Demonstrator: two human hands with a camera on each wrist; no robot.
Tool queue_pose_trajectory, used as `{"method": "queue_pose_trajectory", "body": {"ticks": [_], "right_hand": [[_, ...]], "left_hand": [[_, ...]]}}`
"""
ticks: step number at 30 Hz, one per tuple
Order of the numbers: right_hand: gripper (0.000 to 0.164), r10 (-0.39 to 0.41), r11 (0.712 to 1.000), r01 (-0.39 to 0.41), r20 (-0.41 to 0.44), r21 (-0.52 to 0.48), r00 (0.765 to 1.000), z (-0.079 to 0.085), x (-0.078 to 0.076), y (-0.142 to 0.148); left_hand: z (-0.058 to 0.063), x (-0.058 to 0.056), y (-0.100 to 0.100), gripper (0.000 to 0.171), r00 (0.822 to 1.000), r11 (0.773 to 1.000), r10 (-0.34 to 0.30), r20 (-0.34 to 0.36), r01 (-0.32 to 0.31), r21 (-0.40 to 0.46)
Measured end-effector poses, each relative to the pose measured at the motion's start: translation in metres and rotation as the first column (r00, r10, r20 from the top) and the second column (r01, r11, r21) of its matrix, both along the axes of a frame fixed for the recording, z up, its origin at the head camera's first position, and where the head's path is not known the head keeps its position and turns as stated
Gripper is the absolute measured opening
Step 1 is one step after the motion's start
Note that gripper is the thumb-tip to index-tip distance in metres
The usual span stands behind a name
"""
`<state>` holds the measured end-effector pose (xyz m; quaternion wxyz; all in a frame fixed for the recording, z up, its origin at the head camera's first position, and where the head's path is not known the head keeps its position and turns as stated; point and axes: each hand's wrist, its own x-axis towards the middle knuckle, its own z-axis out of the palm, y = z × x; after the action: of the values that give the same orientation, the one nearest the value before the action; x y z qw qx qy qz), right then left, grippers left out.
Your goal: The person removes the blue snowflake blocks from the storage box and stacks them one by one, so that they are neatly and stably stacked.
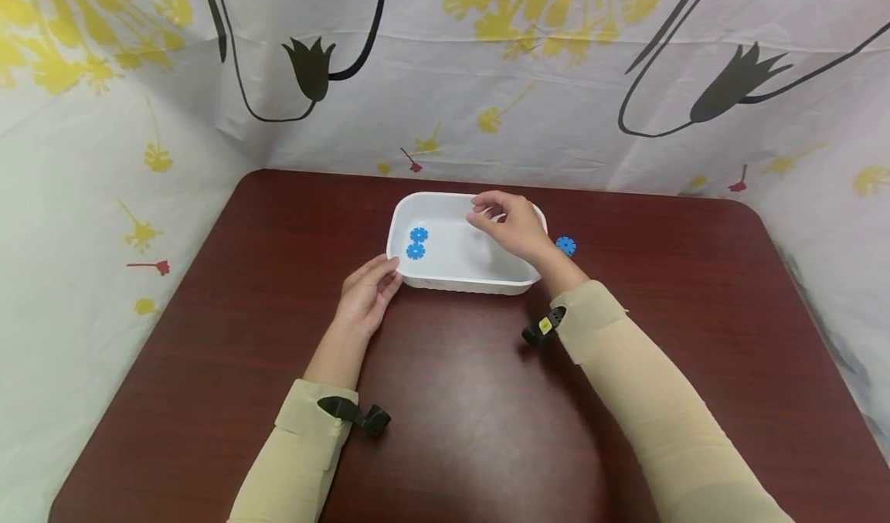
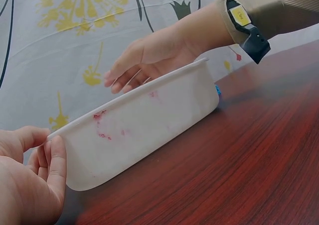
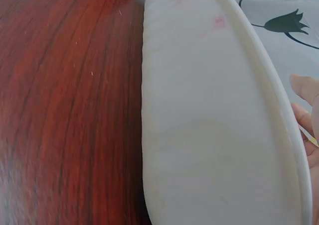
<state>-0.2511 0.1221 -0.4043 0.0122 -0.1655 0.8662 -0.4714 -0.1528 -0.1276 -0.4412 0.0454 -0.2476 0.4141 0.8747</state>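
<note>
A white plastic tray [image 1: 455,251] stands near the table's far edge. My left hand [image 1: 365,295] holds its near left corner, with thumb and fingers at the rim. Inside, toward the left end, lie two blue notched plastic discs [image 1: 415,251], one behind the other. Over the tray's right part hovers my right hand [image 1: 513,225], its fingers loosely bent with nothing between them. Another blue notched disc [image 1: 566,245] shows just outside the tray on the right, next to my right wrist. In the right wrist view the tray's outer wall [image 3: 199,110] hides the inside.
The dark red-brown table [image 1: 452,399] spreads out on all sides of the tray. Behind it hangs a white cloth [image 1: 389,144] with yellow and dark flower prints. Pinkish-red marks [image 2: 102,125] show on the tray's near outer wall.
</note>
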Motion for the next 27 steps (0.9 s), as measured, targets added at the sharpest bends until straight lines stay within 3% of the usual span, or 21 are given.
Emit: {"method": "queue_pose_trajectory", "body": {"ticks": [27], "right_hand": [[0.034,0.159,0.987,-0.159,-0.004,-0.006,0.987,-0.012,-0.001,-0.05]], "left_hand": [[-0.002,-0.001,0.002,0.017,1.0,1.0,0.002,0.005,-0.002,-0.006]]}}
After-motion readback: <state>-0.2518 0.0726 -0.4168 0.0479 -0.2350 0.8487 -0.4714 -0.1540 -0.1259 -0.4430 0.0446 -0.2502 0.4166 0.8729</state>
